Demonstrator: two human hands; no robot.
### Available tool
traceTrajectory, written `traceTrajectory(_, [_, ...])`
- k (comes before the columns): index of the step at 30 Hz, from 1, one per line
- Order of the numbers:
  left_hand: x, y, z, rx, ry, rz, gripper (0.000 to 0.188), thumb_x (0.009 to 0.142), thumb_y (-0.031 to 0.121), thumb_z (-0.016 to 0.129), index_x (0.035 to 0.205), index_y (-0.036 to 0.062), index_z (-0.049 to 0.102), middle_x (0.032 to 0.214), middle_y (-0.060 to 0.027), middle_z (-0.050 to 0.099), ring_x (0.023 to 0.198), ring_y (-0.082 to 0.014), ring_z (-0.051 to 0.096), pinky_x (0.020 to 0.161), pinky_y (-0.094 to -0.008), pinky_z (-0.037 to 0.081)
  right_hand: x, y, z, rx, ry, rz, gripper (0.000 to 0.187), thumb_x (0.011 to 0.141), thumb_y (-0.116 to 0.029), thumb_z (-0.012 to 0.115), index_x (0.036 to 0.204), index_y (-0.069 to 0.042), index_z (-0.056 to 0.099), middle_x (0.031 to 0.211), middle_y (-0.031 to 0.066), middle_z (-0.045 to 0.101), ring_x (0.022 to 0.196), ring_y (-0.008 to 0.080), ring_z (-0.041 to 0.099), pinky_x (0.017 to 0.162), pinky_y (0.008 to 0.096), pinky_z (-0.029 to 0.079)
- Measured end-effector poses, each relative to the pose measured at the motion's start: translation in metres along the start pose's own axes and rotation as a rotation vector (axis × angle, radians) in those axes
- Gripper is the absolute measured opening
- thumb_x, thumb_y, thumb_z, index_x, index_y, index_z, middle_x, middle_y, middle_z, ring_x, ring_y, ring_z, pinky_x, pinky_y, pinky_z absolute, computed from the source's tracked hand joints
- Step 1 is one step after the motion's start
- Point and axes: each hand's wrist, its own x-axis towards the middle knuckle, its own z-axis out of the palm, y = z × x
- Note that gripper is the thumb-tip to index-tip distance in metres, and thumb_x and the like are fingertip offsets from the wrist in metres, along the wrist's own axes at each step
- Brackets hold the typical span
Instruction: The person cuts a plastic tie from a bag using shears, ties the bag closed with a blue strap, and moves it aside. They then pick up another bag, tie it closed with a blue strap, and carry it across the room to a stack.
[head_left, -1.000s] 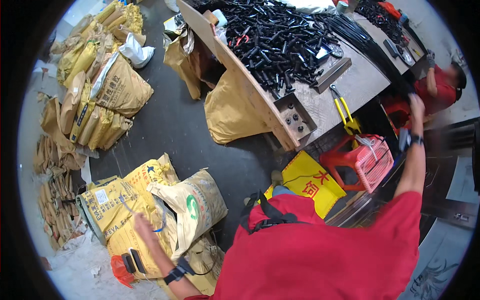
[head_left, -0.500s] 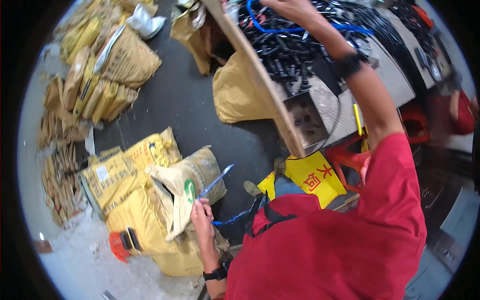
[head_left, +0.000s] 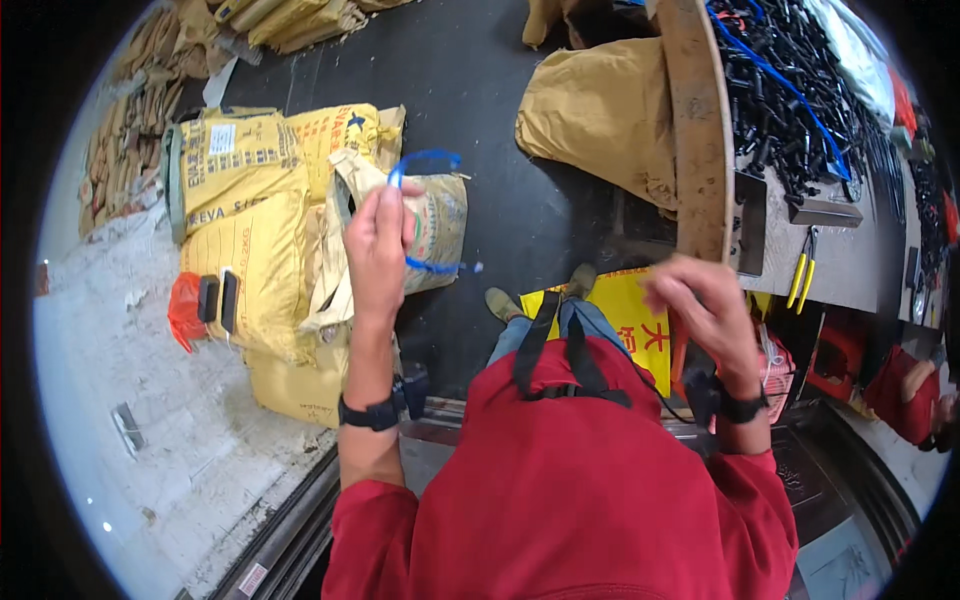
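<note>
My left hand (head_left: 376, 245) is raised over a pale sack (head_left: 440, 235) at centre left, its fingers pinched on a blue strip (head_left: 430, 267). The strip curves above and below the hand, with both ends loose. My right hand (head_left: 705, 310) hovers at the near end of a wooden board (head_left: 700, 150), above a yellow sheet (head_left: 630, 300) with red characters. Its fingers are bent and blurred, and I cannot make out anything in them. Another blue strip (head_left: 775, 70) lies across a heap of small black parts (head_left: 765, 115) beyond the board.
Stacked yellow sacks (head_left: 265, 250) fill the left, with two black blocks (head_left: 220, 300) and a red bag (head_left: 185, 305) on them. A brown paper sack (head_left: 600, 110) leans against the board. Yellow-handled pliers (head_left: 803, 270) lie at right. Another person's red sleeve (head_left: 900, 390) shows at far right.
My right hand has come down from above the black parts to the board's near end. My left hand still holds its blue strip, now higher in view. The view has shifted.
</note>
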Motion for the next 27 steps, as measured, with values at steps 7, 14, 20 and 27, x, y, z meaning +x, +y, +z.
traceTrajectory(7, [-0.014,-0.040,-0.054,0.171,0.006,0.043,0.023,0.091,0.017,0.045,0.085,0.0000,0.060,0.056,0.0054,0.037,0.051,-0.0015,0.032,0.045,-0.0186,0.024,0.029,0.213,0.090,-0.610,0.190,-0.030,0.011,0.082,-0.017,0.054,0.085,-0.007,0.059,0.079,0.0117,0.061,0.072,0.0318,0.059,0.060,0.0382,0.047])
traceTrajectory(14, [-0.069,-0.136,-0.130,0.224,0.276,-0.118,0.021,0.090,0.015,0.045,0.084,-0.0009,0.059,0.056,0.0064,0.038,0.050,-0.0017,0.032,0.045,-0.0181,0.024,0.022,0.282,0.130,-0.850,0.123,0.243,0.016,0.084,-0.025,0.051,0.085,-0.011,0.057,0.079,0.0139,0.060,0.071,0.0352,0.058,0.060,0.0436,0.046])
traceTrajectory(20, [-0.060,-0.164,-0.195,0.338,0.321,-0.171,0.027,0.092,0.019,0.041,0.087,-0.0021,0.057,0.056,0.0047,0.036,0.051,-0.0029,0.032,0.047,-0.0184,0.024,0.086,0.259,0.127,-0.990,-0.109,-0.049,0.014,0.084,-0.025,0.051,0.084,-0.012,0.057,0.079,0.0088,0.061,0.066,0.0309,0.059,0.055,0.0397,0.047])
traceTrajectory(27, [-0.083,-0.207,-0.205,0.318,0.327,-0.269,0.026,0.091,0.019,0.042,0.086,-0.0016,0.058,0.057,0.0042,0.038,0.051,-0.0030,0.033,0.047,-0.0185,0.024,0.114,0.281,0.153,-1.070,-0.293,0.002,0.018,0.085,-0.026,0.050,0.084,-0.010,0.058,0.078,0.0099,0.061,0.064,0.0322,0.058,0.054,0.0405,0.046])
